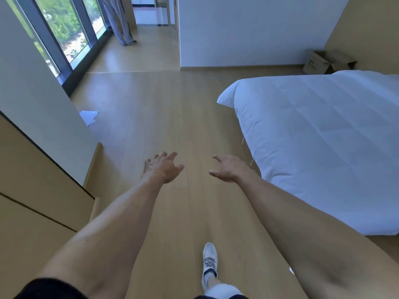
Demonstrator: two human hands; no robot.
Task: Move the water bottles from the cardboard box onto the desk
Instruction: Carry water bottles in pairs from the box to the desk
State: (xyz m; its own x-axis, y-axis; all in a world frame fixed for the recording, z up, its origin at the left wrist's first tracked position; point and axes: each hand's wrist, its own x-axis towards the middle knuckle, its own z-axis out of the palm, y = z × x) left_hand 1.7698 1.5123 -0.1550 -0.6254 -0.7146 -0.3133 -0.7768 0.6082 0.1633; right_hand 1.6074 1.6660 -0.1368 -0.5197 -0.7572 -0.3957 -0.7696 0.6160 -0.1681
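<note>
The cardboard box [328, 62] is seen on the floor at the far side of the room, in the corner just beyond the far edge of the bed [319, 134], its flaps standing open. What it holds cannot be made out from here. The bed is covered by a white quilted duvet whose corner hangs down towards the wooden floor [172, 108].

Well short of the box, on the near side of the bed's foot, both arms are stretched forward over bare floorboards. The left hand [163, 167] is held with its fingers spread and loosely bent, and nothing is gripped by it. The right hand [228, 169], closer to the bed, is likewise held slack with spread fingers, and nothing is held in it. A white shoe [209, 262] is planted on the floor below the hands.

Across the room from the bed, pale wooden cabinet fronts [32, 190] are seen, with a white sheet of paper [89, 117] lying on the floor beyond them. Farther off, tall dark-framed windows [64, 29] are set in the wall, and a second person's trouser legs [121, 20] are visible beside the glass.
</note>
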